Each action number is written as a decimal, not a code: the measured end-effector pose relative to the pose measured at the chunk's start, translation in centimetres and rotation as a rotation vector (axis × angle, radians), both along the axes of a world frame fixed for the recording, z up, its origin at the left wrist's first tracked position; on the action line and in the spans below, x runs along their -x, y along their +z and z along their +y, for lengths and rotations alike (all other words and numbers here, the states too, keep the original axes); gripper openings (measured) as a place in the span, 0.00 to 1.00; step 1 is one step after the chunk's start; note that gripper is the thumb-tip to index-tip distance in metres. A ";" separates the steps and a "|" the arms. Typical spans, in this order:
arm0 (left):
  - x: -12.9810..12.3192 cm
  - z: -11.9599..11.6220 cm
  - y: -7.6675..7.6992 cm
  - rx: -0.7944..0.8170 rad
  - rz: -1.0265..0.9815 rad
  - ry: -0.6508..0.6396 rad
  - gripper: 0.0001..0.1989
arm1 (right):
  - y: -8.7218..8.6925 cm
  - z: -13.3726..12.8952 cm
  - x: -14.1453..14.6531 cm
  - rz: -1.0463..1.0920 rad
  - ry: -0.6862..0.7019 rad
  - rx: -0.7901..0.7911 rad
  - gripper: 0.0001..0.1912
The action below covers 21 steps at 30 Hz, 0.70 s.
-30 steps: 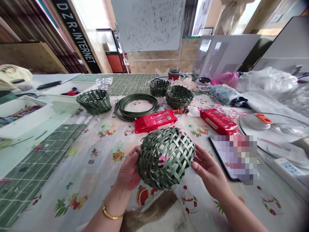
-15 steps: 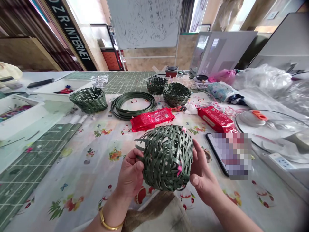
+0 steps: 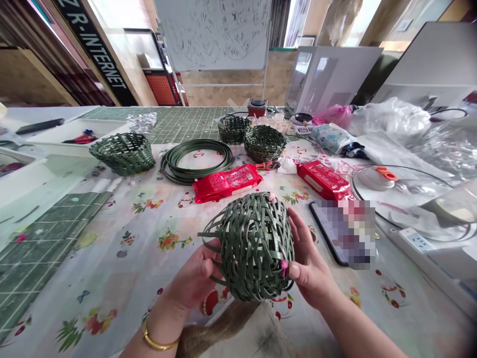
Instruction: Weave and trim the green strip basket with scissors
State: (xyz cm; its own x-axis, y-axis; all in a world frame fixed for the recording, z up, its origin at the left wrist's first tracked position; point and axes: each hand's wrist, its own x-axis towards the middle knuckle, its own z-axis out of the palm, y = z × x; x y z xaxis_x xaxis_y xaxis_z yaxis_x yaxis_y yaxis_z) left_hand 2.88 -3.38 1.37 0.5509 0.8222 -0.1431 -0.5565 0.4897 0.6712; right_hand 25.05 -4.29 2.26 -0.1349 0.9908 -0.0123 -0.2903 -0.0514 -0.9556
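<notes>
A dark green woven basket [image 3: 255,248] is held above the table, tilted so its woven side and base face me. Pink ties mark it at the top and lower right. Loose strip ends stick out at its left. My left hand [image 3: 197,273], a gold bangle on its wrist, grips the left edge, with the fingers partly hidden behind the strips. My right hand [image 3: 309,263] holds the right side, thumb in front near the pink tie and fingers along the far side.
Beyond lie red packets [image 3: 228,183], a coil of green strip [image 3: 197,161] and other woven baskets [image 3: 122,153]. A phone [image 3: 328,233] lies to the right, near a power strip [image 3: 419,243]. White trays [image 3: 85,132] stand at left; plastic bags [image 3: 391,117] fill the far right.
The basket has turned slightly between my hands, its lower pink tie moving right toward my right thumb. My left fingers have shifted on the strips. The whole view has swung slightly right.
</notes>
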 end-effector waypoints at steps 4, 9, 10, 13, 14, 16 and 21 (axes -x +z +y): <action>0.0 -0.4 -0.3 -0.036 0.024 -0.007 0.22 | 0.1 -0.3 0.2 0.005 0.044 -0.020 0.54; 0.3 -0.5 -0.6 -0.075 0.036 0.039 0.15 | -0.3 -1.0 0.8 0.013 0.061 -0.018 0.51; 0.4 -0.5 -0.6 -0.074 0.041 0.051 0.15 | -0.3 -1.1 0.9 0.008 0.062 -0.012 0.50; 0.4 -0.5 -0.6 -0.062 0.053 0.088 0.15 | -0.3 -1.3 1.1 -0.028 0.050 -0.016 0.48; 0.4 -0.5 -0.5 -0.064 0.055 0.096 0.14 | -0.2 -1.4 1.1 -0.046 0.043 -0.024 0.49; 0.3 -0.5 -0.5 -0.069 0.067 0.113 0.14 | -0.1 -1.4 1.2 -0.084 0.028 -0.040 0.49; -0.1 -0.4 -0.6 -0.031 0.070 0.170 0.15 | 0.0 -0.9 0.7 -0.262 0.019 -0.133 0.36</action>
State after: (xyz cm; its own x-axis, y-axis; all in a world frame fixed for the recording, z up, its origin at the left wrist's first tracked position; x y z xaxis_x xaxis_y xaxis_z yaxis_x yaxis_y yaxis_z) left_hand 2.98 -3.81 0.74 0.3930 0.9074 -0.1490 -0.5810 0.3706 0.7246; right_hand 24.31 -5.22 2.27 -0.1629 0.9833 0.0809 -0.0334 0.0765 -0.9965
